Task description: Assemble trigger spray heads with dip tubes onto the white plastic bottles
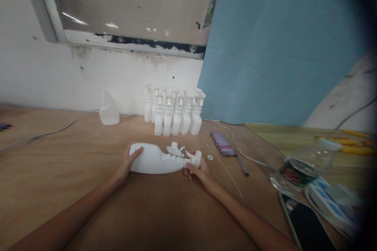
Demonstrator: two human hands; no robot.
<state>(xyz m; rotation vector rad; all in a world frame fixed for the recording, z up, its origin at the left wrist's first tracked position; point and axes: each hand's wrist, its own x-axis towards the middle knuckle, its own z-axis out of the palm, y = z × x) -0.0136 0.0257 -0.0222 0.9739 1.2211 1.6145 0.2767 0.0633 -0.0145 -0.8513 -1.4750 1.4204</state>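
A white spray bottle [156, 160] lies on its side on the wooden table [73, 164]. My left hand [127, 164] is wrapped round the bottle's base end. At the other end my right hand [196, 168] pinches the white trigger spray head [191, 158] at the neck. A small white ring [210, 157] lies on the table just right of the spray head.
Several assembled white spray bottles [175, 111] stand in a cluster against the wall, with one headless bottle [108, 110] left of them. A clear water bottle [303, 164] lies at the right, a phone [306, 225] below it, a thin tube [231, 174] and cables nearby.
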